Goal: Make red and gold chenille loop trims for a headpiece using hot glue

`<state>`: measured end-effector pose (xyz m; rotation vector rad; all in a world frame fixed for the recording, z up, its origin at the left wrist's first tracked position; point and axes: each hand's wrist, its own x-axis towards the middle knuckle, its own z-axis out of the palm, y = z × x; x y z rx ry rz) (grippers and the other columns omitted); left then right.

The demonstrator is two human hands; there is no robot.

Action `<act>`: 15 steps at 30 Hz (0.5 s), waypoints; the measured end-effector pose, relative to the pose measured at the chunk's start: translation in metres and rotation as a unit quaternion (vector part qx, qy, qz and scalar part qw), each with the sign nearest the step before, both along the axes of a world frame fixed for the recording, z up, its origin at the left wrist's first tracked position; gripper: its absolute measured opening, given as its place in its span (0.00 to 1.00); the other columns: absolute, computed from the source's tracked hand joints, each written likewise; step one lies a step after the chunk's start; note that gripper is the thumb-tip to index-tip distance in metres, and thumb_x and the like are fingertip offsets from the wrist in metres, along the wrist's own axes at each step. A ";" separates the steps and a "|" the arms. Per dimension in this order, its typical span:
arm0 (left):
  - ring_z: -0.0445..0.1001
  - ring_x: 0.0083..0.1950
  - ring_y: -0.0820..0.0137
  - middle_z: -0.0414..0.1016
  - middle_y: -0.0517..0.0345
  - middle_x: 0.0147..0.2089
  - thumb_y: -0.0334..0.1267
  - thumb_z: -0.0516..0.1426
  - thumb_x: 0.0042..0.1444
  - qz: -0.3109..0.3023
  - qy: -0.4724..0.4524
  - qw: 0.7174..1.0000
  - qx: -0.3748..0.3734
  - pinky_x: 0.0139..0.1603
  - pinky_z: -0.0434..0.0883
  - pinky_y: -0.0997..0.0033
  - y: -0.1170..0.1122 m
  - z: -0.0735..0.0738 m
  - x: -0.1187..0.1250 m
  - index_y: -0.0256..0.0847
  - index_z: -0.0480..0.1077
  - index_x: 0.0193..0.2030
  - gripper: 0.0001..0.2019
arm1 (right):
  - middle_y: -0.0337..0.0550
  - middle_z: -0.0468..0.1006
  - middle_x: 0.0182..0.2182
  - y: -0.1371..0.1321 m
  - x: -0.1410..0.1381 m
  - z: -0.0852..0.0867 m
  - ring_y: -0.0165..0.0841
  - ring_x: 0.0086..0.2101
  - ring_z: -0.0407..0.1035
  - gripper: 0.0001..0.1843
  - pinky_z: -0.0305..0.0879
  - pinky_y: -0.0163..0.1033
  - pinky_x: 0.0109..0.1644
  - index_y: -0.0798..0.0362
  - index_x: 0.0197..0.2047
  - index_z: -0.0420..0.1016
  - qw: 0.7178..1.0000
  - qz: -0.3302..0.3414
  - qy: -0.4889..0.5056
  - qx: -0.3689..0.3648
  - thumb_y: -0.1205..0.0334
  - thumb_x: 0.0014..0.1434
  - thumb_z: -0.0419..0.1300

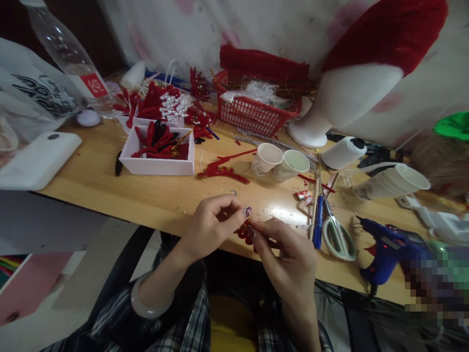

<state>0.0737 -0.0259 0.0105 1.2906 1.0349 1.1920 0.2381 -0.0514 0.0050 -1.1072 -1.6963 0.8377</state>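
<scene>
Between my two hands, over the table's front edge, is a small red ornament (243, 231) with gold-coloured bits. My left hand (214, 225) pinches it from the left with thumb and forefinger. From the right, the thumb and fingertips of my right hand (286, 249) close on the same piece, so both hands hide much of it. Just beyond them lies a red fuzzy branched piece (223, 171) with gold on it. Two paper cups, one white (266, 159) and one greenish inside (291, 165), stand behind my right hand.
On the right lie scissors (339, 237), a blue pen (318, 222) and a blue glue gun (384, 249). A white box (157, 167) of red and black fuzzy pieces, a red basket (252, 116) and a foam head (340, 102) stand farther back. A bottle (69, 54) is at the left.
</scene>
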 end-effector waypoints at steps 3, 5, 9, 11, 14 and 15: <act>0.74 0.26 0.72 0.74 0.60 0.24 0.39 0.59 0.59 -0.008 -0.037 0.999 -0.024 0.29 0.73 0.74 0.000 -0.002 0.000 0.38 0.71 0.27 0.11 | 0.36 0.82 0.33 0.000 0.000 0.001 0.26 0.29 0.75 0.14 0.73 0.30 0.30 0.46 0.47 0.79 1.000 0.004 -0.001 0.006 0.73 0.62 0.62; 0.74 0.26 0.73 0.74 0.60 0.25 0.38 0.60 0.58 -0.012 -0.052 0.998 -0.031 0.29 0.72 0.75 0.001 -0.002 -0.001 0.38 0.72 0.27 0.11 | 0.37 0.83 0.35 0.000 -0.001 0.001 0.27 0.29 0.76 0.16 0.73 0.31 0.29 0.44 0.50 0.79 1.000 0.011 0.010 -0.002 0.73 0.63 0.61; 0.74 0.26 0.74 0.76 0.58 0.25 0.39 0.62 0.57 -0.048 -0.107 0.991 -0.071 0.30 0.72 0.76 0.002 -0.002 -0.004 0.36 0.74 0.27 0.10 | 0.36 0.80 0.30 -0.001 -0.001 0.000 0.26 0.27 0.73 0.17 0.70 0.32 0.28 0.44 0.49 0.80 1.000 0.015 0.007 0.024 0.74 0.62 0.62; 0.75 0.26 0.74 0.77 0.58 0.25 0.41 0.63 0.56 -0.062 -0.135 0.984 -0.095 0.29 0.72 0.76 0.003 -0.003 -0.005 0.36 0.74 0.27 0.11 | 0.35 0.79 0.29 -0.001 -0.001 0.000 0.26 0.27 0.72 0.18 0.70 0.31 0.28 0.44 0.48 0.81 0.999 0.011 0.007 0.032 0.75 0.62 0.62; 0.74 0.26 0.75 0.78 0.58 0.26 0.44 0.66 0.55 -0.074 -0.157 0.979 -0.110 0.28 0.72 0.78 0.005 -0.008 -0.006 0.36 0.75 0.28 0.13 | 0.34 0.79 0.30 0.000 -0.001 0.000 0.24 0.28 0.72 0.20 0.70 0.30 0.30 0.41 0.49 0.81 0.999 0.002 0.022 0.025 0.75 0.62 0.61; 0.75 0.26 0.75 0.77 0.58 0.26 0.46 0.67 0.54 -0.082 -0.162 0.977 -0.113 0.28 0.72 0.78 0.005 -0.010 -0.007 0.36 0.75 0.28 0.14 | 0.34 0.80 0.30 -0.001 -0.001 0.000 0.24 0.28 0.73 0.20 0.71 0.29 0.30 0.41 0.50 0.81 0.999 0.000 0.030 0.019 0.75 0.62 0.61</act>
